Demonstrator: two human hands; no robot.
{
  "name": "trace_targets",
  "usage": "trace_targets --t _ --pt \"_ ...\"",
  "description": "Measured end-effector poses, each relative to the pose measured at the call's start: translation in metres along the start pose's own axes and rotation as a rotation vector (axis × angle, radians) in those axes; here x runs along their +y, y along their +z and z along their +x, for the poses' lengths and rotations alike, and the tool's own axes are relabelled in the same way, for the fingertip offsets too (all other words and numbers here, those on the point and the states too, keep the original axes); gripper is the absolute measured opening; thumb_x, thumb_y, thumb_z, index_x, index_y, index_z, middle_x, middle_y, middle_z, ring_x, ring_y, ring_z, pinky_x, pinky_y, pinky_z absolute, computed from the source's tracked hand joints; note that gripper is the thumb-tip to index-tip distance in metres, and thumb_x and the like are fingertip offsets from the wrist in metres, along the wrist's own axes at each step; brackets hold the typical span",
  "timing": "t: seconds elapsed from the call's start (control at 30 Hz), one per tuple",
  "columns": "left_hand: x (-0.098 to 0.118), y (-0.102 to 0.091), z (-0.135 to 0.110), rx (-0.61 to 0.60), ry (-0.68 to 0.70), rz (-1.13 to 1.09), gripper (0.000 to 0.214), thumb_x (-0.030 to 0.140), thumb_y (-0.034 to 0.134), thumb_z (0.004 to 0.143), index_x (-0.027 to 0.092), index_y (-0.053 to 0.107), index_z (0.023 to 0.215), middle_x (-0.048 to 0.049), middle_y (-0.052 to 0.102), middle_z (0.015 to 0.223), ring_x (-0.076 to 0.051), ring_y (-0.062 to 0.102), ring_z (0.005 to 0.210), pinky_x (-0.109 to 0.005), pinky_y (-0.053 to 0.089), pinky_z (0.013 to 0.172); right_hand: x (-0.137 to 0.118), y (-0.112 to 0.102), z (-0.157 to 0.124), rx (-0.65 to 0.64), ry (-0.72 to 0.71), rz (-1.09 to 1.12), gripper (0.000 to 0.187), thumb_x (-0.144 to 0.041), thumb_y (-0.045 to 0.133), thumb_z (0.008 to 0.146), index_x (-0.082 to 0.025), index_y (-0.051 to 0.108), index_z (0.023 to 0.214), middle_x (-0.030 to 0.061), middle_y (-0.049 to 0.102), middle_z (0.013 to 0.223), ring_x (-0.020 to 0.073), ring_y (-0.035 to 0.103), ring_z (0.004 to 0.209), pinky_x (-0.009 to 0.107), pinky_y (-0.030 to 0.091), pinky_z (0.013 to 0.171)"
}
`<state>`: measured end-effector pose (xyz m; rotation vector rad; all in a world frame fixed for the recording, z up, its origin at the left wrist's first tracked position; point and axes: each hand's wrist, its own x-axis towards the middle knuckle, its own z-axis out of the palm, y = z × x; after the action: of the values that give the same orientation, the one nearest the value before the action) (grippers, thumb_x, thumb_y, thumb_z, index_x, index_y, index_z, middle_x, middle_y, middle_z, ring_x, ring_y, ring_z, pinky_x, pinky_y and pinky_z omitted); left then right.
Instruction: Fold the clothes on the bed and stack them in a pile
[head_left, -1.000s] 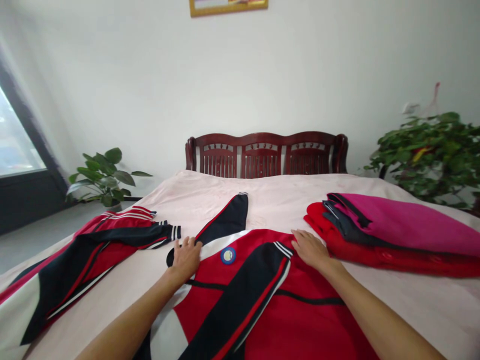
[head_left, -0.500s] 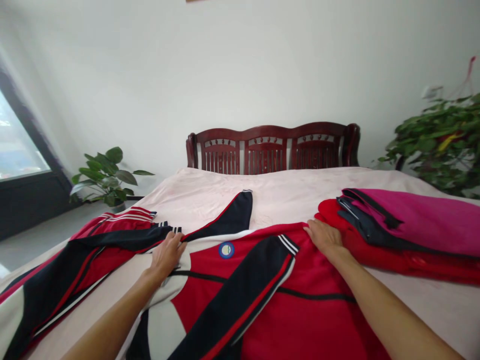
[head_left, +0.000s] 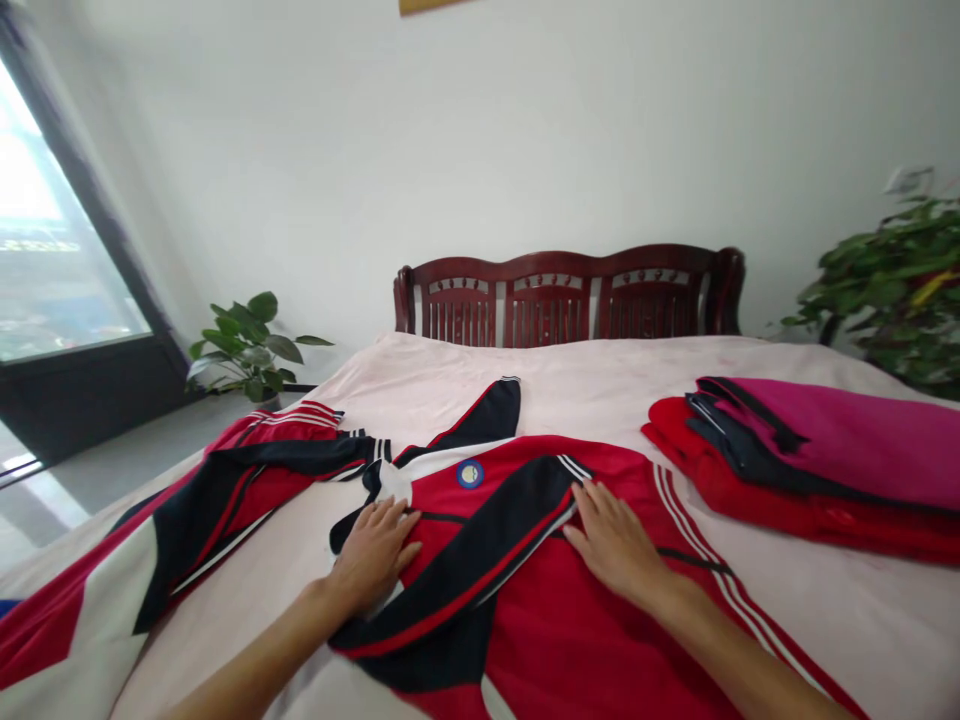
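A red track jacket [head_left: 540,620] with navy sleeves, white panels and a round blue badge [head_left: 470,474] lies spread on the bed. My left hand [head_left: 373,555] rests flat on its front, near the white collar area, holding nothing. My right hand [head_left: 611,545] lies flat on the red cloth, its fingertips against a navy sleeve [head_left: 465,570] that runs diagonally across the front. A second navy sleeve [head_left: 487,415] points toward the headboard. Neither hand grips the cloth.
A red, navy and white garment [head_left: 225,490] lies at the bed's left. A folded stack of red, navy and magenta clothes [head_left: 795,470] sits at right on the pale pink bedsheet [head_left: 600,370]. A dark wooden headboard [head_left: 570,300] stands behind, with potted plants [head_left: 247,350] on the floor.
Both hands have slid toward me across the jacket. The left hand has moved onto the front, and a white-striped red edge now shows at right. The view has turned slightly left.
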<state>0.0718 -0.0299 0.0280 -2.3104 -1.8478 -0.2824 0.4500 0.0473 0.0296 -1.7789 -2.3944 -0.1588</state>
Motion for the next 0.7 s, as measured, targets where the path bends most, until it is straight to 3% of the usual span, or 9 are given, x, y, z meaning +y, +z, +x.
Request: trace_targets --t 0.07,0.17,0.33,0.47,0.63,0.7 --pt "-0.001 0.006 -0.011 -0.039 -0.066 0.027 0.052 0.042 0.042 0.096 0.03 0.042 0.147 -0.0101 0.044 0.152 -0.031 0.039 0.14 -0.055 0.031 0.112 0.0 0.013 -0.027 -0.041 -0.043 0.041 0.065 -0.049 0.038 0.093 -0.012 0.042 0.147 0.0163 0.04 0.152 0.0317 0.036 0.141 0.049 0.032 0.113" --pt "-0.013 0.009 -0.019 -0.053 -0.089 0.006 0.054 0.041 0.04 0.097 0.029 0.036 0.15 -0.0087 0.038 0.156 -0.027 0.035 0.143 -0.054 0.029 0.114 0.019 0.028 -0.059 0.04 -0.098 0.022 0.067 -0.056 0.037 0.092 -0.015 0.048 0.143 0.0148 0.044 0.15 0.03 0.038 0.14 0.049 0.028 0.116" --pt "-0.025 0.01 -0.024 -0.009 -0.031 -0.076 0.051 0.039 0.04 0.097 0.027 0.042 0.147 -0.006 0.041 0.154 -0.022 0.035 0.143 -0.043 0.031 0.115 0.056 0.028 -0.085 0.169 -0.019 -0.066 0.062 -0.051 0.036 0.092 -0.016 0.051 0.141 0.015 0.046 0.148 0.0316 0.039 0.139 0.056 0.028 0.113" --pt "-0.026 0.006 -0.033 0.03 -0.079 -0.159 0.045 0.036 0.043 0.095 0.023 0.056 0.136 -0.0071 0.052 0.146 -0.024 0.041 0.139 -0.041 0.033 0.116 0.059 0.024 -0.089 0.165 0.031 -0.091 0.06 -0.047 0.038 0.092 -0.015 0.05 0.142 0.0145 0.044 0.15 0.032 0.036 0.14 0.056 0.03 0.111" --pt "-0.004 -0.023 -0.064 0.122 -0.105 -0.278 0.041 0.04 0.033 0.1 0.027 0.065 0.122 -0.0037 0.064 0.13 -0.022 0.052 0.127 -0.039 0.038 0.112 0.048 0.015 -0.088 0.042 0.072 -0.125 0.058 -0.045 0.037 0.094 -0.017 0.046 0.145 0.0121 0.038 0.154 0.0308 0.03 0.144 0.058 0.027 0.112" --pt "0.014 -0.035 -0.079 0.136 -0.09 -0.293 0.038 0.043 0.039 0.097 0.028 0.063 0.124 -0.0041 0.064 0.128 -0.023 0.056 0.121 -0.04 0.041 0.107 0.042 0.009 -0.089 -0.002 0.099 -0.118 0.056 -0.042 0.036 0.095 -0.018 0.045 0.145 0.0125 0.039 0.153 0.0308 0.028 0.145 0.06 0.026 0.112"
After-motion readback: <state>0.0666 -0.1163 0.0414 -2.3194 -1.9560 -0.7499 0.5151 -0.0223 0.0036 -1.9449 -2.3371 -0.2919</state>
